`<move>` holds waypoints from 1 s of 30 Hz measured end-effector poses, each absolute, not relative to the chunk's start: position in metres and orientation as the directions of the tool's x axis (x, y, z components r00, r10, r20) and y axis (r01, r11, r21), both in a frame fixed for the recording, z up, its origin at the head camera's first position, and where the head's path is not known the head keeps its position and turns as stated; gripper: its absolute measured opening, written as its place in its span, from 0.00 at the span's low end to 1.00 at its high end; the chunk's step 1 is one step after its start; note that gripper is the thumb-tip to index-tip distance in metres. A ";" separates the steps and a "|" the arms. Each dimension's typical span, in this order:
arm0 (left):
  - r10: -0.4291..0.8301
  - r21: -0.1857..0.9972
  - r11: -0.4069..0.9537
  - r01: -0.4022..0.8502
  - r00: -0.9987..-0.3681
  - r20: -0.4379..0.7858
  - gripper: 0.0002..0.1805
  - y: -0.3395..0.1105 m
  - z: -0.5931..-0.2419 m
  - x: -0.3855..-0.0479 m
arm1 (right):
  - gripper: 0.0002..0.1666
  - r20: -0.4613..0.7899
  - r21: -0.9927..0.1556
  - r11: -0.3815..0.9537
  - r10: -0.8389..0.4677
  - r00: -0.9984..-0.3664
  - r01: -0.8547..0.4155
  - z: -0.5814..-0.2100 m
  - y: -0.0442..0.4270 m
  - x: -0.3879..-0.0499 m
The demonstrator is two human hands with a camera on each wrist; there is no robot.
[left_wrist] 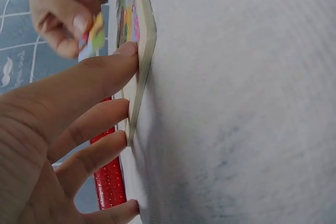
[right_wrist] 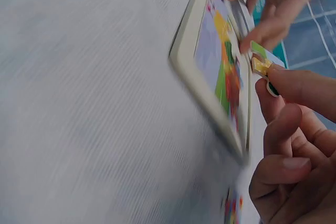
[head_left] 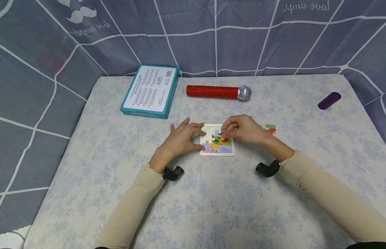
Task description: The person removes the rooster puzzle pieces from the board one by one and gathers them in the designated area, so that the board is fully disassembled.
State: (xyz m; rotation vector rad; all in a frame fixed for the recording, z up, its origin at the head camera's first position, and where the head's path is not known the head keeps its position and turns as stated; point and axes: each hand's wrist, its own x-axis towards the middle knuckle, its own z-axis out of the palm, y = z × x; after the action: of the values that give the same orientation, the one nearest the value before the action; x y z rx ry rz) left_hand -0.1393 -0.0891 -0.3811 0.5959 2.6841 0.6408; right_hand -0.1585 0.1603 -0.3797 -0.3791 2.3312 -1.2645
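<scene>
A small square jigsaw puzzle board (head_left: 217, 154) with a pale frame lies on the table, partly filled with colourful pieces. My left hand (head_left: 182, 138) rests at its left side, the thumb and some extended fingertips touching the frame; another fingertip touches the tablecloth in the left wrist view. Above the board, my right hand (head_left: 244, 129) pinches a puzzle piece (right_wrist: 259, 59) between thumb and forefinger. Green, yellow and pale blue show on that piece. In the head view the right fingers partly cover it. More puzzle pieces (head_left: 270, 129) lie just right of the board, partly hidden behind the right hand.
A teal box (head_left: 149, 90) lies at the back left. Beside it is a red glittery microphone (head_left: 213, 91) with a silver head. A dark purple cylinder (head_left: 329, 100) lies at the far right. Grey checked cloth (head_left: 193, 52) hangs behind the table (head_left: 211, 207).
</scene>
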 end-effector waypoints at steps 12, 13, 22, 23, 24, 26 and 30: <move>0.461 0.490 0.812 0.318 -0.864 -0.202 0.26 -0.089 -0.382 -0.139 | 0.12 -0.341 -0.787 0.612 -0.327 -0.881 0.078 -0.378 0.220 -0.133; 0.461 0.491 0.811 0.318 -0.864 -0.202 0.27 -0.089 -0.382 -0.139 | 0.12 -0.344 -0.787 0.612 -0.324 -0.881 0.082 -0.378 0.222 -0.132; 0.458 0.493 0.811 0.315 -0.865 -0.202 0.27 -0.090 -0.382 -0.139 | 0.12 -0.330 -0.769 0.636 -0.305 -0.893 0.067 -0.383 0.226 -0.129; 0.459 0.494 0.811 0.314 -0.865 -0.203 0.27 -0.090 -0.382 -0.139 | 0.12 -0.320 -0.760 0.648 -0.302 -0.898 0.053 -0.383 0.226 -0.129; 0.459 0.494 0.811 0.315 -0.865 -0.203 0.26 -0.090 -0.383 -0.139 | 0.11 -0.305 -0.749 0.662 -0.298 -0.904 0.035 -0.383 0.225 -0.129; 0.461 0.497 0.808 0.315 -0.864 -0.203 0.26 -0.090 -0.383 -0.139 | 0.11 -0.279 -0.726 0.688 -0.290 -0.916 0.003 -0.383 0.224 -0.129; 0.464 0.499 0.806 0.317 -0.863 -0.201 0.26 -0.090 -0.383 -0.139 | 0.10 -0.237 -0.689 0.724 -0.275 -0.932 -0.038 -0.382 0.223 -0.129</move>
State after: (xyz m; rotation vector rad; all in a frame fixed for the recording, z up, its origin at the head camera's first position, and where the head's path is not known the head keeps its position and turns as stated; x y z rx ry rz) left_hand -0.1392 -0.0896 -0.3825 0.5959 2.6795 0.6609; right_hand -0.1293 0.2226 -0.3816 -0.2439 2.6057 -1.0310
